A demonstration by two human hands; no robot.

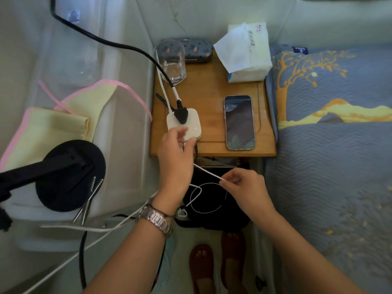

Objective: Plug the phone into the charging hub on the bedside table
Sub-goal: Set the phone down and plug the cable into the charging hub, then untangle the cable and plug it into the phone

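The charging hub (184,124) sits on the bedside table (209,90), in the middle of the frame, and is held steady by the left hand (176,154), fingers curled on its near edge. A thin white cable (206,171) is pinched by the right hand (247,190) just below. The phone (240,122) lies untouched at the hub's right. The cable end should be lined up straight, then pushed in gently.

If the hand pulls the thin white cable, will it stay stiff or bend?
The white cable probably flops: it hangs in loose loops below the right hand. It looks thin, so likely light. A hard pull might drag the small charging hub, though the left hand steadies it.
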